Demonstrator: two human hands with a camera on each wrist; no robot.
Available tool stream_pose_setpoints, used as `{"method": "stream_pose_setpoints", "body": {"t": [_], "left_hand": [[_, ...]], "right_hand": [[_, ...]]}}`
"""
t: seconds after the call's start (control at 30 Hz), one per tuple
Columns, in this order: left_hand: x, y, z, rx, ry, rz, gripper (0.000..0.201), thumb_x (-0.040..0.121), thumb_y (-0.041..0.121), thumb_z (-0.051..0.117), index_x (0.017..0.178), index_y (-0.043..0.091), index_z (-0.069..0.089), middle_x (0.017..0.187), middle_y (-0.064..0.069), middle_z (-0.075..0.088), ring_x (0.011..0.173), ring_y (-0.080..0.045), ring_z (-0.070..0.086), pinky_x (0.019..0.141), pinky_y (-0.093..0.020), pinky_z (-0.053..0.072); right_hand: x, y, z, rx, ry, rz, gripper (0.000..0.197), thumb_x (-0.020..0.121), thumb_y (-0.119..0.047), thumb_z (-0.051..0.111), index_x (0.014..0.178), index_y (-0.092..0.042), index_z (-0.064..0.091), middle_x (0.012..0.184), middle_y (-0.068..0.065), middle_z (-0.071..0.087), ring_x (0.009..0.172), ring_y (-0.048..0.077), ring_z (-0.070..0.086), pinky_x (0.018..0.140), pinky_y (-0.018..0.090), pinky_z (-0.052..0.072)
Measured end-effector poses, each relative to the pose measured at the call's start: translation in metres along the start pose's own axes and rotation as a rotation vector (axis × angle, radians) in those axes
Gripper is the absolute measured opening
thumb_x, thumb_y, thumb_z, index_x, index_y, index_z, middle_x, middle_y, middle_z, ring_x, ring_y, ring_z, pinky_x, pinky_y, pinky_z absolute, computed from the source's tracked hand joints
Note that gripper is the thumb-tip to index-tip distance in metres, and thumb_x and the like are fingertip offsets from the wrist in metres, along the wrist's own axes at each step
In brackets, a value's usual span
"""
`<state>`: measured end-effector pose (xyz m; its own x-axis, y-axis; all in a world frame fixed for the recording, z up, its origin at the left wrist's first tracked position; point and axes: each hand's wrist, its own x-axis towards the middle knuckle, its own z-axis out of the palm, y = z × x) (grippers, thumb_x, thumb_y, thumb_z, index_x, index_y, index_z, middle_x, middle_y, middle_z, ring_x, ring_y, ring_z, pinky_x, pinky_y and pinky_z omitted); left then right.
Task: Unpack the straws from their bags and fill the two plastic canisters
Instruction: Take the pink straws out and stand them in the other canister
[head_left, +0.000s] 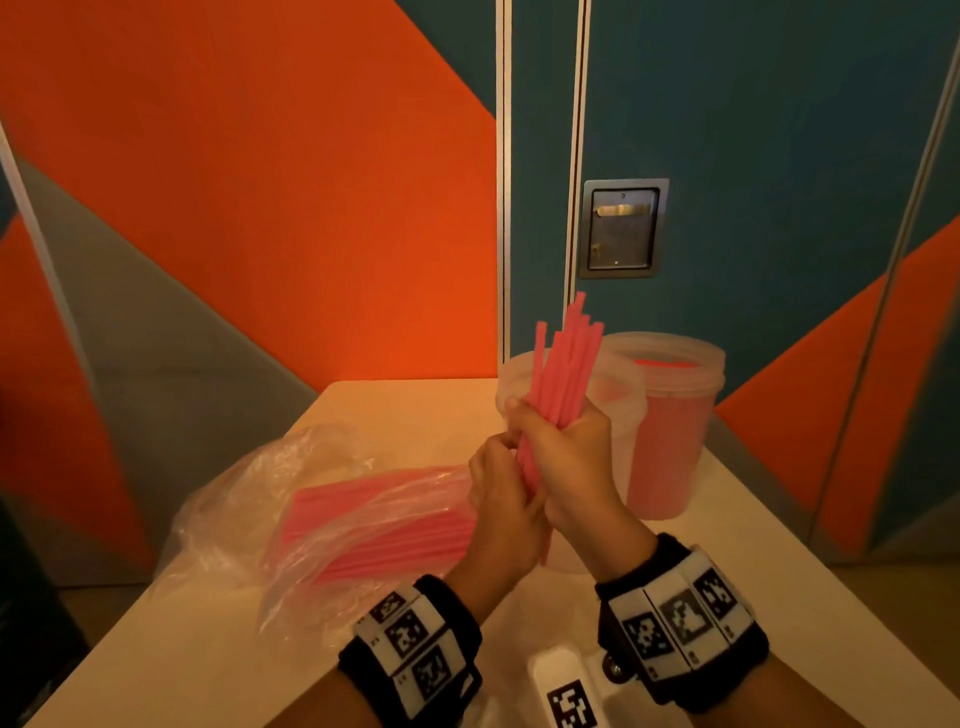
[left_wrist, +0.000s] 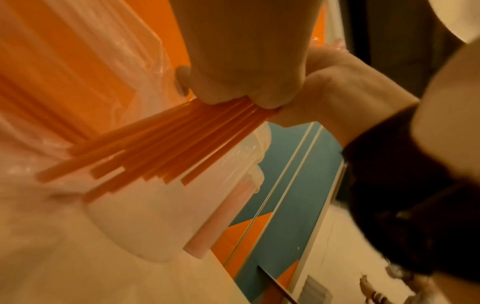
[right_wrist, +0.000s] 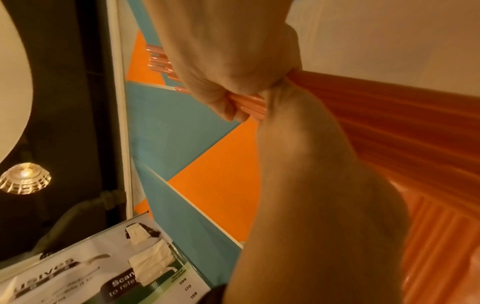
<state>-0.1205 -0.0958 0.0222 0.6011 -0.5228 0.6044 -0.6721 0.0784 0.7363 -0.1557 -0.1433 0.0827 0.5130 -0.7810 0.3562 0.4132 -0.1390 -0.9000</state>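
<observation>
Both my hands grip one bundle of pink straws (head_left: 566, 353) and hold it upright above the table. The right hand (head_left: 569, 452) wraps the bundle's middle; the left hand (head_left: 501, 499) grips just below it. The straw tips are uneven. Right behind the bundle stands a translucent canister (head_left: 623, 441); beside it, to the right, a second canister (head_left: 670, 441) is packed with pink straws. In the left wrist view the straws (left_wrist: 168, 144) fan out from my fist toward the near canister (left_wrist: 155, 216). To the left lies an open clear bag (head_left: 374, 514) with many pink straws inside.
The white table (head_left: 395, 410) ends close behind the canisters, against an orange and teal wall with a metal latch plate (head_left: 621, 228). A white block with a black marker (head_left: 566, 691) lies at the near edge between my wrists.
</observation>
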Motion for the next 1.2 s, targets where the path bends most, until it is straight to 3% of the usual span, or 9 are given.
{"method": "stream_pose_setpoints", "body": {"t": [0.1,0.23,0.43,0.53,0.67,0.77,0.9,1.07,1.2], "left_hand": [[0.003,0.011,-0.006,-0.378,-0.166,-0.144,0.031,0.092,0.022,0.056,0.103,0.03,0.028,0.098,0.002,0.057,0.077,-0.003,0.061,0.064,-0.019,0.051],[0.005,0.001,-0.019,-0.418,-0.414,-0.161,0.057,0.078,-0.002,0.068,0.107,0.027,0.029,0.087,0.003,0.064,0.07,-0.004,0.063,0.062,-0.022,0.053],[-0.013,-0.029,-0.005,-0.146,-0.41,-0.165,0.05,0.073,0.014,0.078,0.105,0.035,0.046,0.086,0.004,0.064,0.078,-0.011,0.064,0.077,-0.049,0.055],[-0.014,-0.032,-0.006,-0.3,-0.439,-0.212,0.094,0.061,0.01,0.085,0.13,0.036,0.027,0.124,0.003,0.052,0.113,-0.005,0.056,0.091,-0.035,0.052],[0.007,-0.026,-0.027,-0.433,-0.536,-0.119,0.115,0.041,0.023,0.089,0.13,0.04,0.018,0.132,0.004,0.04,0.112,0.006,0.053,0.086,-0.019,0.048],[0.027,-0.012,-0.039,-0.363,-0.453,-0.062,0.105,0.049,0.038,0.088,0.131,0.045,0.023,0.119,0.001,0.049,0.102,-0.003,0.058,0.079,-0.025,0.05],[0.04,0.025,-0.04,-0.13,-0.123,0.099,0.046,0.072,0.069,0.047,0.112,0.046,0.043,0.077,0.02,0.06,0.069,0.007,0.056,0.058,-0.01,0.041],[0.052,0.062,-0.031,-0.136,0.026,0.271,0.028,0.084,0.051,0.046,0.11,0.042,0.053,0.108,0.014,0.062,0.083,0.005,0.058,0.07,-0.009,0.043],[0.051,0.059,-0.017,0.269,0.09,0.238,0.044,0.087,0.045,0.04,0.075,0.015,0.069,0.074,0.006,0.066,0.071,-0.009,0.057,0.066,-0.024,0.044]], "right_hand": [[-0.003,-0.012,-0.005,-0.034,-0.061,-0.035,0.015,0.075,-0.007,0.071,0.074,-0.018,0.061,0.065,0.002,0.062,0.064,0.022,0.063,0.059,0.036,0.056],[0.004,-0.031,-0.019,0.055,-0.096,-0.06,0.017,0.081,0.001,0.063,0.075,-0.014,0.057,0.063,0.001,0.055,0.057,0.014,0.055,0.054,0.026,0.05],[0.001,-0.011,-0.024,-0.022,-0.223,-0.024,0.016,0.076,0.002,0.069,0.077,-0.01,0.058,0.06,0.0,0.057,0.05,0.009,0.057,0.052,0.024,0.051],[-0.004,0.021,-0.025,-0.161,-0.211,0.043,0.017,0.072,0.002,0.07,0.077,-0.011,0.06,0.066,0.004,0.06,0.059,0.015,0.061,0.058,0.031,0.053],[-0.01,0.043,-0.028,-0.134,-0.202,0.152,0.021,0.073,0.002,0.07,0.088,-0.012,0.066,0.079,0.009,0.069,0.077,0.026,0.068,0.067,0.036,0.057],[-0.009,0.038,-0.03,-0.112,-0.258,0.113,0.031,0.074,0.004,0.068,0.1,-0.013,0.068,0.089,0.004,0.073,0.08,0.021,0.07,0.068,0.033,0.056],[-0.009,0.041,-0.027,-0.17,-0.225,0.108,0.025,0.072,0.001,0.069,0.096,-0.005,0.067,0.082,0.008,0.071,0.065,0.02,0.063,0.061,0.035,0.052],[-0.018,0.04,-0.02,-0.196,-0.274,0.025,0.023,0.065,0.001,0.068,0.072,-0.019,0.059,0.055,-0.008,0.064,0.053,0.0,0.057,0.052,0.02,0.046],[-0.021,0.045,-0.017,-0.35,-0.217,-0.079,0.011,0.059,-0.035,0.055,0.061,-0.025,0.05,0.05,-0.012,0.052,0.046,-0.004,0.049,0.046,0.013,0.033]]}}
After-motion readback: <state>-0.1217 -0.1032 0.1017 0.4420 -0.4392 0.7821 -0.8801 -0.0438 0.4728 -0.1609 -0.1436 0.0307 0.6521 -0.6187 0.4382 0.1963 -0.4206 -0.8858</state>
